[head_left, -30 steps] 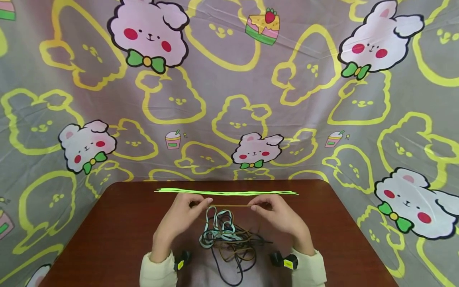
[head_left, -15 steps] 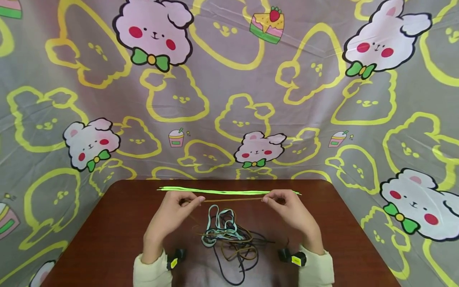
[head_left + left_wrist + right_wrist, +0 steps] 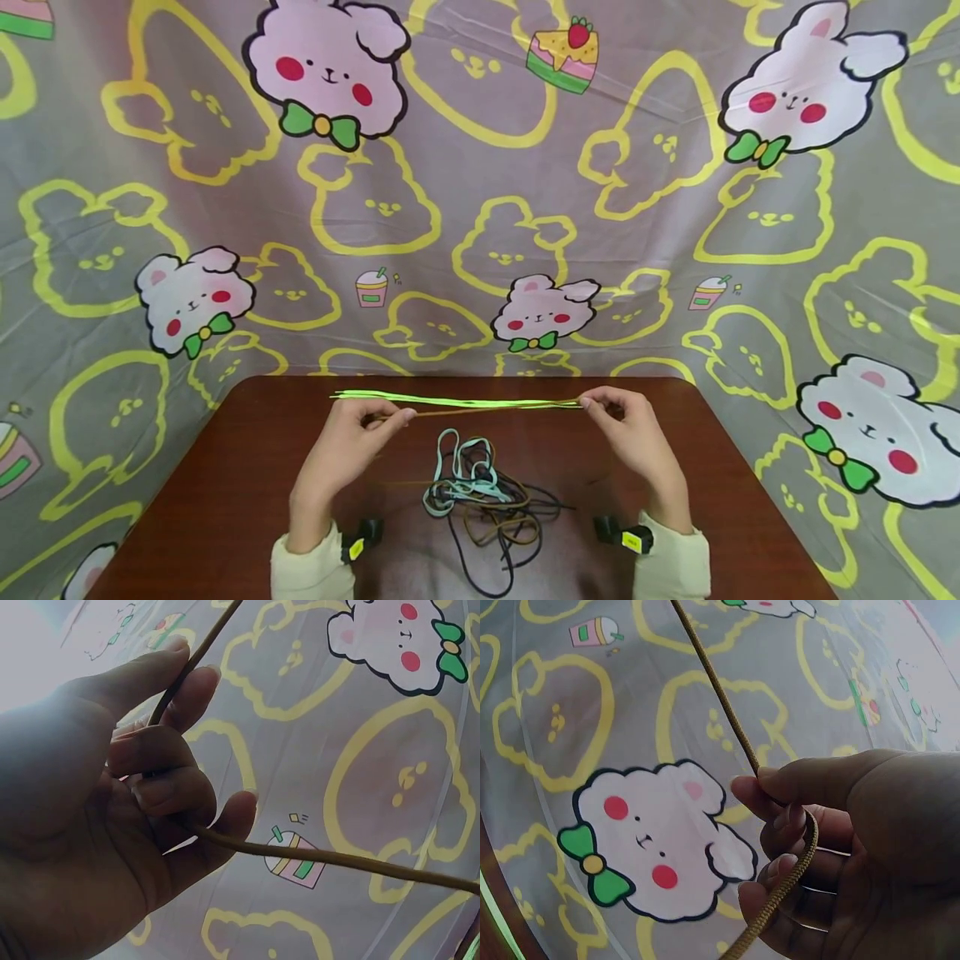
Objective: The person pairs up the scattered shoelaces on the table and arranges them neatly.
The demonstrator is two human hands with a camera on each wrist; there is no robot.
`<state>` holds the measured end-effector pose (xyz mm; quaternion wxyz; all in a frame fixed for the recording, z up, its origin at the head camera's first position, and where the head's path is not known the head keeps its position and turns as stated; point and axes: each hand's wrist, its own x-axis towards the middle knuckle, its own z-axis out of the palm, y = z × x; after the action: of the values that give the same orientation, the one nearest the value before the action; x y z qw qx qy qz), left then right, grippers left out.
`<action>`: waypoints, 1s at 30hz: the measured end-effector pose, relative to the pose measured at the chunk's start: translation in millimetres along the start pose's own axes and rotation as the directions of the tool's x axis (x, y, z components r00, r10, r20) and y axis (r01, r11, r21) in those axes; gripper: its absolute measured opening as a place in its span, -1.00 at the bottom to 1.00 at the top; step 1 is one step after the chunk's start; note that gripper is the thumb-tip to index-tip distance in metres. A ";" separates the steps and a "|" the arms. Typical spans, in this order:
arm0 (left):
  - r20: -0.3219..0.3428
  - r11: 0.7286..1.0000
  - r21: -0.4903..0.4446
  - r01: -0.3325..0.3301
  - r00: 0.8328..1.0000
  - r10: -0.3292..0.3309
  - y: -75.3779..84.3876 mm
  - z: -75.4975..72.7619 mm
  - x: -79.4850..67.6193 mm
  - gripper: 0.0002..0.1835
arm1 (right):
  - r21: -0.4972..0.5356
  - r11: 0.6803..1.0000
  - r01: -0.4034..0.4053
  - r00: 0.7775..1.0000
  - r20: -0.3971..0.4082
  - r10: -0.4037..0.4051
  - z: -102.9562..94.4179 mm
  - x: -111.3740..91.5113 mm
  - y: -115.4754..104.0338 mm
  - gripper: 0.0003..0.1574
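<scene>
A thin round brown shoelace stretches nearly straight between both hands, above the table. My left hand pinches it between thumb and index finger. In the left wrist view the lace also runs through the curled other fingers and trails off to the right. My right hand pinches the other side with thumb and index fingertip. The right wrist view shows the braided lace bending below the pinch and hanging past the fingers. Below the hands lies a tangle with a light blue lace and dark laces.
Several neon green laces lie side by side along the back of the brown table. Another brown lace loops within the tangle. A grey cloth with rabbit prints hangs behind and at both sides.
Both hands have moved apart, the right one farther right and upward. The stretch of brown shoelace between them has grown longer. The tangle and the green laces have stayed in place.
</scene>
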<state>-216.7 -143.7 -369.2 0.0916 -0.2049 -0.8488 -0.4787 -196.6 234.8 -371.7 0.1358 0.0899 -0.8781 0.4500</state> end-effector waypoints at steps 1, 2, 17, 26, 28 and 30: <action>-0.005 1.000 0.003 -0.002 1.000 0.002 0.0 -0.9 0.1 -0.80 | -0.005 1.000 0.002 1.000 -0.010 -0.002 -2.2 -0.9 -3.0 -0.80; -0.010 1.000 0.004 -0.004 1.000 0.004 0.5 -1.9 0.0 -0.82 | -0.009 1.000 0.001 1.000 -0.018 -0.002 -4.4 -1.9 -6.7 -0.81; -0.019 0.997 -0.064 -0.033 0.999 0.032 33.4 -19.2 -7.6 -0.93 | -0.026 0.998 -0.048 0.988 -0.145 0.044 -19.1 -4.0 14.5 -0.77; 0.002 0.989 -0.145 -0.039 0.999 0.040 27.9 -22.1 -8.7 -0.93 | -0.038 0.995 -0.096 0.971 -0.223 0.085 -38.9 -5.7 28.5 -0.64; 0.002 0.988 -0.147 -0.038 0.999 0.039 27.8 -24.3 -10.7 -0.92 | -0.054 0.994 -0.091 0.971 -0.226 0.077 -43.1 -5.5 31.4 -0.65; -0.001 0.989 -0.144 -0.030 1.000 0.030 27.5 -27.7 -13.5 -0.93 | -0.077 0.994 -0.082 0.974 -0.219 0.063 -47.2 -5.3 35.1 -0.67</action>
<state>-193.8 -158.2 -338.1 0.0833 -0.2240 -0.8088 -0.5374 -193.9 293.8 -373.9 0.2175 0.0024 -0.8793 0.4237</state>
